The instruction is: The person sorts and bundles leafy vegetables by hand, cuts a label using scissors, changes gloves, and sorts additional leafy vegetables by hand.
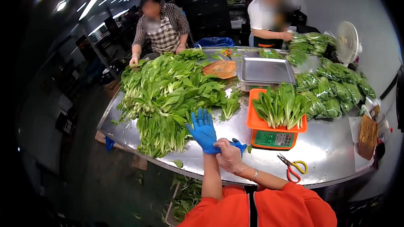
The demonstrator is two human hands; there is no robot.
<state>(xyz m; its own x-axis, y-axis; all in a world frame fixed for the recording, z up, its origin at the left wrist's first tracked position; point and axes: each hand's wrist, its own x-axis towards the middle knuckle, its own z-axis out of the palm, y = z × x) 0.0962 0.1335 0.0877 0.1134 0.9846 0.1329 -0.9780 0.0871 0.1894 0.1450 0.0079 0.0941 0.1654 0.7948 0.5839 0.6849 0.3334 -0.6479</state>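
Observation:
My left hand point(203, 133) wears a blue glove, palm up with the fingers spread, and holds nothing. At its wrist my right hand point(230, 156) has its fingers closed on the glove's cuff point(210, 149). Another piece of blue glove point(239, 145) shows just beyond my right hand; I cannot tell whether it lies on the table or hangs from the hand. A large heap of leafy greens point(168, 88) lies left of and beyond my hands. To the right, an orange scale point(273, 136) carries a bunch of greens point(281, 107). Scissors point(293, 168) with red and yellow handles lie near my right forearm.
The metal table point(261, 164) also bears a steel-topped scale point(268, 70), bagged greens point(332, 92), a brown paper piece point(221, 69) and a wooden block point(368, 138). A white fan point(348, 42) stands at the right. Two people work across the table. A crate of greens point(185, 197) sits below the near edge.

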